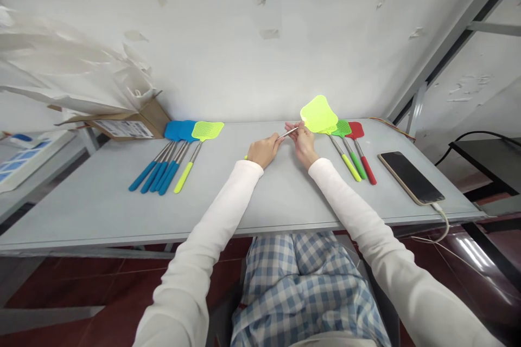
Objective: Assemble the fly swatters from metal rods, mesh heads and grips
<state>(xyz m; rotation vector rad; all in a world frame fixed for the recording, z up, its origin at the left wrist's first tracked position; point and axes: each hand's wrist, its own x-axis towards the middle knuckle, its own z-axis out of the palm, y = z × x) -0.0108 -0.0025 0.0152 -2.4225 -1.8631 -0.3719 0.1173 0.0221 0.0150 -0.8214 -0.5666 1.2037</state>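
Note:
Both my hands hold one yellow fly swatter tilted above the table. My left hand is closed round its handle end, hiding most of the grip. Farther up, my right hand pinches the metal shaft near the swatter's head, some fingers stretched out. Just to the right lie another yellow fly swatter, its head partly covered by the held one, a green fly swatter and a red fly swatter. On the left lie several blue fly swatters and a yellow fly swatter.
A smartphone with a white charging cable lies at the right of the grey table. An opened cardboard box stands at the back left against the white wall. A metal frame rises at the right.

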